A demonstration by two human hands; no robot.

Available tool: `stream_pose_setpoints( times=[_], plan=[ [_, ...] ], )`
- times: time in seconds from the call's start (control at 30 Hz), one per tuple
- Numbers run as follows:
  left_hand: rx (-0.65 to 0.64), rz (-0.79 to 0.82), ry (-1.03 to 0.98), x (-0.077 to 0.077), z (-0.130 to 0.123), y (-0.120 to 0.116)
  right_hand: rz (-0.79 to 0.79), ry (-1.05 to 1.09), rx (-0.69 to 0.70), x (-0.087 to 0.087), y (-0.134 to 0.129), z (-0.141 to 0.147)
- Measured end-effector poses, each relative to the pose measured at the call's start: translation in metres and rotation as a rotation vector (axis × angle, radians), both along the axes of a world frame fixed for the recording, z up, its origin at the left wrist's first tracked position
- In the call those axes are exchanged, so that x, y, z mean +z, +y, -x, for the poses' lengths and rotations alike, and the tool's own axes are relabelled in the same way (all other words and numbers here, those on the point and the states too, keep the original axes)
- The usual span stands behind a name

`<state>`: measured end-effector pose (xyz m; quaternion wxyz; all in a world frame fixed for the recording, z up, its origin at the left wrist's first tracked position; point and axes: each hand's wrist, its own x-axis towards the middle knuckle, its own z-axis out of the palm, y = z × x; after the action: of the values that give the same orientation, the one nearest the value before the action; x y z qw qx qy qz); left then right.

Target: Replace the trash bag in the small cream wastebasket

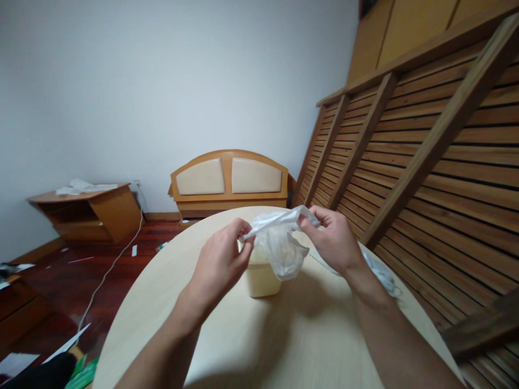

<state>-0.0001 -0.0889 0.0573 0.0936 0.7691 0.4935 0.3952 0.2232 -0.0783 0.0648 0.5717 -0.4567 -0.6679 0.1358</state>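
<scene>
A translucent white plastic bag [286, 251] is stretched between my two hands above the table. My left hand [225, 259] pinches one end of its gathered edge. The other end is gripped between the thumb and fingers of my right hand [334, 237]. Below and behind the bag stands a pale yellow bin [263, 281], its upper part mostly covered by the bag and my left fingers. The lower part of the bag hangs loose over the bin's right side. Whether any of the bag sits inside the bin, I cannot tell.
The round pale table [227, 346] carries another crumpled plastic bag [381, 275], partly behind my right forearm. Wooden slatted panels [421, 146] lean along the right. A headboard [229, 181] stands at the wall. On the left are a low cabinet [101, 216] and a floor cable [109, 270].
</scene>
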Motion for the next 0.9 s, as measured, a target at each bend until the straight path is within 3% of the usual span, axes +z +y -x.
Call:
stream_pose_setpoints(
  times=[0.13, 0.23, 0.47, 0.73, 0.8, 0.9],
  plan=[
    [-0.063, -0.013, -0.353, -0.003, 0.003, 0.027, 0.032, 0.124, -0.004, -0.003, 0.012, -0.013],
    [-0.125, 0.065, -0.620, -0.003, 0.005, 0.040, 0.042, 0.240, 0.042, -0.006, 0.022, -0.021],
    [-0.345, 0.298, -1.079, 0.006, 0.014, 0.041, 0.134, 0.588, 0.190, -0.007, 0.029, -0.028],
    [-0.393, 0.310, -1.198, 0.009, 0.016, 0.041, 0.238, 0.912, 0.352, -0.008, 0.035, -0.028],
    [-0.359, 0.334, -1.204, 0.008, 0.016, 0.044, 0.286, 0.856, 0.289, -0.010, 0.035, -0.028],
    [-0.287, 0.345, -1.178, 0.003, 0.016, 0.051, 0.383, 0.595, 0.142, -0.012, 0.031, -0.030]
  ],
)
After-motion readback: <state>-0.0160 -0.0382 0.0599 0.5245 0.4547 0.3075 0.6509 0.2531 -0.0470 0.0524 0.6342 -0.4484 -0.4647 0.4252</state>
